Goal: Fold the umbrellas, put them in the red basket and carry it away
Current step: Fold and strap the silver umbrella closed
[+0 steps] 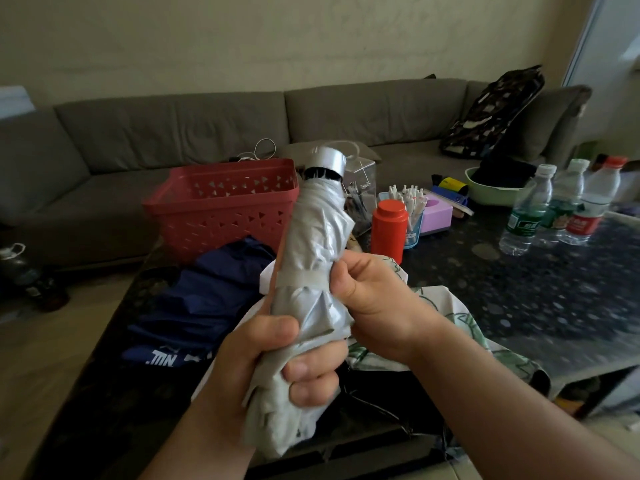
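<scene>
One folded silver umbrella (317,237) stands tilted above the bench (519,289), its strap (304,277) wrapped around it. The left hand (277,358) grips its lower end; the right hand (367,299) pinches the strap. One navy umbrella (207,299), lettering unreadable, lies before one red basket (221,202). Three water bottles (554,206) stand right, labels unreadable.
</scene>
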Available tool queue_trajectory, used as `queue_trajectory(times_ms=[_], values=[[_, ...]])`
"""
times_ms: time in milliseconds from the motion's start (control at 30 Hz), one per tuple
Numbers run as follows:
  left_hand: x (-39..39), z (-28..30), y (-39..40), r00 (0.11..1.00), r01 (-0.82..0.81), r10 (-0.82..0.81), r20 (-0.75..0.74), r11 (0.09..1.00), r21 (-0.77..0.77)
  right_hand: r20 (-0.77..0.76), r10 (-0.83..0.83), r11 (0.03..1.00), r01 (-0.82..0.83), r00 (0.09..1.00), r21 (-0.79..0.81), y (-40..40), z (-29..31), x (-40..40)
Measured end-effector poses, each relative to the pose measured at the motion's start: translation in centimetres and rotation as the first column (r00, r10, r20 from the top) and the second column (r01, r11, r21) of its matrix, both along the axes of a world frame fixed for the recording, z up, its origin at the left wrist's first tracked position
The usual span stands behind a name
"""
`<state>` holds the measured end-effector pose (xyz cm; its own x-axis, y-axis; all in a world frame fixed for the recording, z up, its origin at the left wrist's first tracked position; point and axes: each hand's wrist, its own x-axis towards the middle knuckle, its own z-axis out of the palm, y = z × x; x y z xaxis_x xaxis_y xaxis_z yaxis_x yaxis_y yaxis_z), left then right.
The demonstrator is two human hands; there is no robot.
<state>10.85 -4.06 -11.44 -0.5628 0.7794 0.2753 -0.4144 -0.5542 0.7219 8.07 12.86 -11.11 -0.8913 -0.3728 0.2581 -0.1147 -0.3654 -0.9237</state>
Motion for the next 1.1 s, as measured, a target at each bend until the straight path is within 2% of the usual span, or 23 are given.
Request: queue_trajectory(times_ms=[100,200,300,333,400,500,633,733,867,1000,1100], values=[[0.1,0.2,0.1,0.998,0.061,-0.06,-0.007,0.998,0.019,-0.018,0.035,0.999,-0.034,0.999,0.019,0.4,0.6,0.1],[-0.3,0.4,-0.6,1.0,0.022,-0.022,-0.004,0.996,-0.084,-0.028,-0.038,0.996,0.039,0.999,0.075,0.9,0.7,0.0],[0.3,0.9,-0.1,0.993,-0.102,0.087,-0.074,0.967,-0.232,0.013,-0.071,0.996,0.07,0.997,0.056,1.4,0.4,0.0],[0.3,1.2,0.0,0.972,-0.226,0.192,-0.138,0.929,-0.293,0.018,-0.085,0.995,0.085,0.996,0.047,1.6,0.4,0.1],[0.2,2.0,0.4,0.846,-0.509,0.377,-0.378,0.782,-0.36,0.012,-0.117,0.991,0.116,0.993,0.066,2.1,0.4,0.0],[0.1,2.0,1.0,0.612,-0.729,0.375,-0.696,0.61,-0.312,-0.03,-0.189,0.972,0.192,0.981,0.133,2.2,0.0,-0.4],[0.0,0.4,1.4,0.455,-0.857,0.383,-0.804,0.435,-0.277,-0.072,-0.279,0.933,0.288,0.958,0.216,1.9,-0.4,-0.6],[0.0,-0.1,1.4,0.374,-0.903,0.368,-0.851,0.355,-0.243,-0.092,-0.298,0.918,0.312,0.95,0.246,1.4,-0.4,-0.5],[-0.4,-0.7,1.3,0.374,-0.904,0.363,-0.854,0.347,-0.249,-0.045,-0.296,0.933,0.299,0.954,0.203,0.9,-0.2,-0.3],[-0.4,-0.6,1.3,0.432,-0.874,0.378,-0.819,0.399,-0.277,-0.029,-0.319,0.924,0.318,0.947,0.213,0.8,0.0,-0.2],[-0.2,-0.2,1.4,0.473,-0.851,0.477,-0.741,0.466,-0.243,-0.1,-0.42,0.862,0.431,0.902,0.265,1.1,0.7,0.1]])
